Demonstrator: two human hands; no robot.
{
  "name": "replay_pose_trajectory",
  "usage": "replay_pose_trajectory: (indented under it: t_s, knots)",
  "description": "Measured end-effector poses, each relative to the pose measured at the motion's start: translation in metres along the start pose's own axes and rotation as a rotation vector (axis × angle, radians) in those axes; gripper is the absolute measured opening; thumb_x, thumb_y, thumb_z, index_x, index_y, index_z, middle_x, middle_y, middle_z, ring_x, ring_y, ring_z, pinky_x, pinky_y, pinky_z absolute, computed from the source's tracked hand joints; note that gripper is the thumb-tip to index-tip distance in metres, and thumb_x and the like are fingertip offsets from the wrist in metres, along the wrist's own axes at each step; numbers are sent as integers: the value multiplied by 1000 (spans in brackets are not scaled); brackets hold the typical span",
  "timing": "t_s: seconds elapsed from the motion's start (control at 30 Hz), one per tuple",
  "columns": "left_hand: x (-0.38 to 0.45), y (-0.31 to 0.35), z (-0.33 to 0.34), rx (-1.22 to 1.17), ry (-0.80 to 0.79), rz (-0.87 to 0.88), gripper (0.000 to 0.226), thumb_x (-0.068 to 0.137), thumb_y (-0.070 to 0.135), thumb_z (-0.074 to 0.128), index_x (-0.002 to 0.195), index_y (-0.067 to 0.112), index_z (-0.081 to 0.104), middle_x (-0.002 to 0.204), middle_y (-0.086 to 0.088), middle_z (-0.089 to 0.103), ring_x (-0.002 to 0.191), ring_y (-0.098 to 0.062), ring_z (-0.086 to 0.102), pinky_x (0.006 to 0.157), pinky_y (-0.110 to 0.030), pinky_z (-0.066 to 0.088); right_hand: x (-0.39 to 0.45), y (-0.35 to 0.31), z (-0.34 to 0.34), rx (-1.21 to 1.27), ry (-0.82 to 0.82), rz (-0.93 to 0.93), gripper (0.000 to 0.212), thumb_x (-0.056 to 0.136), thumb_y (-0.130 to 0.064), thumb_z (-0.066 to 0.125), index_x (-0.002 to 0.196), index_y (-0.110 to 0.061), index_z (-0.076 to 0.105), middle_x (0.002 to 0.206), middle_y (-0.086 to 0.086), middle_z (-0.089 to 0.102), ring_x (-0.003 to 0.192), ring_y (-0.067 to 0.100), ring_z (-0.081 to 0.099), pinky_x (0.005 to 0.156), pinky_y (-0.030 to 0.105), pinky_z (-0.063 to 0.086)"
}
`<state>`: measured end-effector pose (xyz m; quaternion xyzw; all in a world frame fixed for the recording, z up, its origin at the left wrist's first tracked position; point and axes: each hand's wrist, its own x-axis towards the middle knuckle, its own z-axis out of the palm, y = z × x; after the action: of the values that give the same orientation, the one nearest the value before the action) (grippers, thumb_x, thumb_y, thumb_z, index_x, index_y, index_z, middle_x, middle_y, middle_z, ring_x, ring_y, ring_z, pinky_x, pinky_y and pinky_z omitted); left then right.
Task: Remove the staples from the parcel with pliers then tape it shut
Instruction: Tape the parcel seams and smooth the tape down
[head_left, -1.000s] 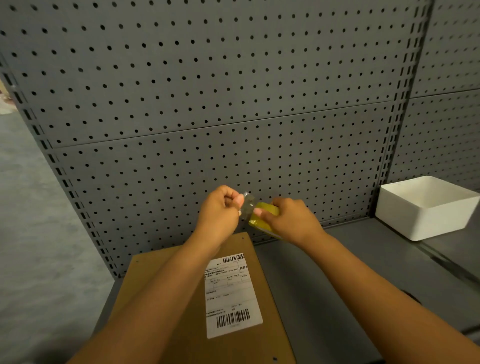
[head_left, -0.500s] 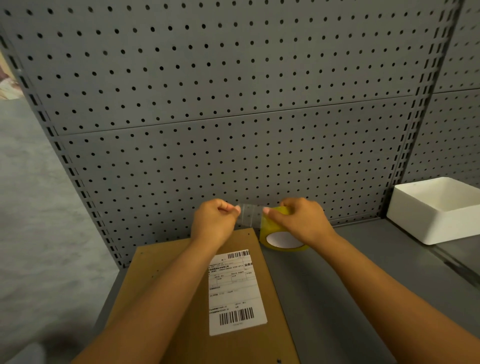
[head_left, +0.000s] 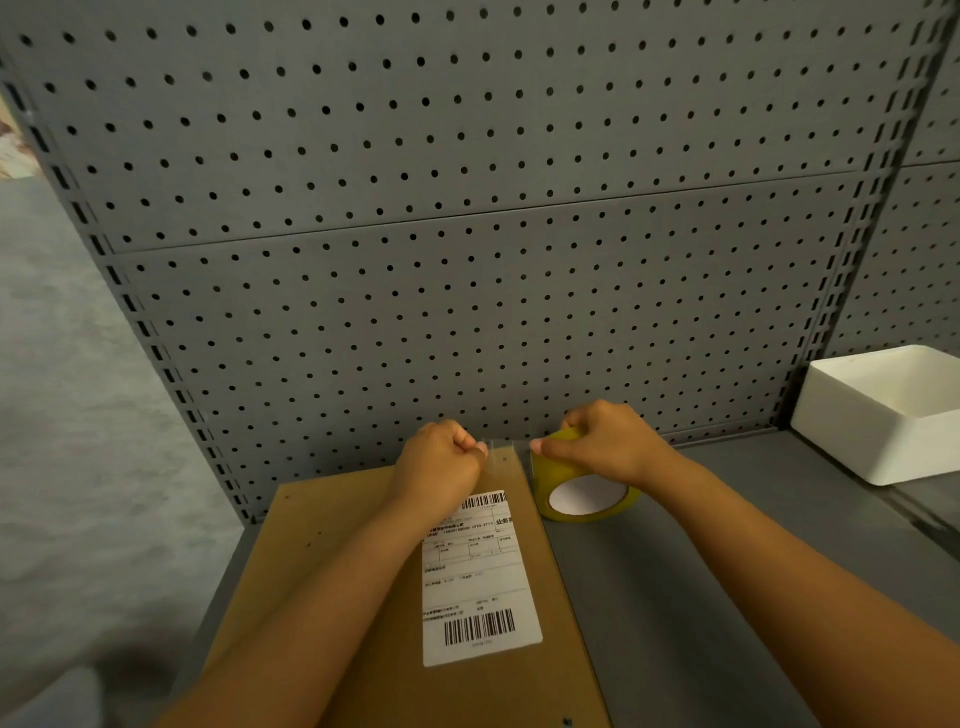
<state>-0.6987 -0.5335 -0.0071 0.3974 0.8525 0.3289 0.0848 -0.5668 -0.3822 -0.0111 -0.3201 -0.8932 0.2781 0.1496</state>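
Observation:
A flat brown cardboard parcel (head_left: 363, 597) with a white shipping label (head_left: 475, 577) lies on the grey shelf. My left hand (head_left: 441, 462) pinches the free end of a clear tape strip (head_left: 506, 452) over the parcel's far right corner. My right hand (head_left: 608, 441) grips the yellow tape roll (head_left: 582, 493), which rests on the shelf just right of the parcel. The short strip is stretched between both hands. No pliers are in view.
A grey pegboard wall (head_left: 467, 234) rises directly behind the parcel. A white open bin (head_left: 883, 415) stands at the back right of the shelf (head_left: 727, 571). The shelf's left edge borders a grey floor (head_left: 67, 415).
The roll has come down from mid-air onto the shelf beside the parcel. Both hands have lowered and drawn apart, pulling out a short strip of tape.

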Motion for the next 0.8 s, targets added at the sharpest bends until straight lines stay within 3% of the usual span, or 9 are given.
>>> replay_pose_trajectory:
  t_s: [0.17,0.47,0.8]
  knots:
    - [-2,-1,5,24,26,23,23,90,32,58,68,29,51,83,12,45,87,-15,54,92,-41,47,3,2,-3,-10,-21,-22,46,81,-53,66,78,-6,67,68,6,60,65,17,55,62,30,44]
    - [-4,-4,13,158,86,92,18,93,36,51,77,28,51,97,8,51,101,-13,47,94,-31,35,9,6,-5,-30,-48,-12,39,80,-51,67,63,-20,55,58,-2,51,59,13,49,56,26,38]
    - [-2,-6,16,223,118,110,15,93,37,49,81,28,52,97,9,48,97,-10,43,86,-26,28,10,6,-6,-27,-59,1,38,80,-51,68,61,-21,54,59,-2,52,60,13,50,55,25,39]
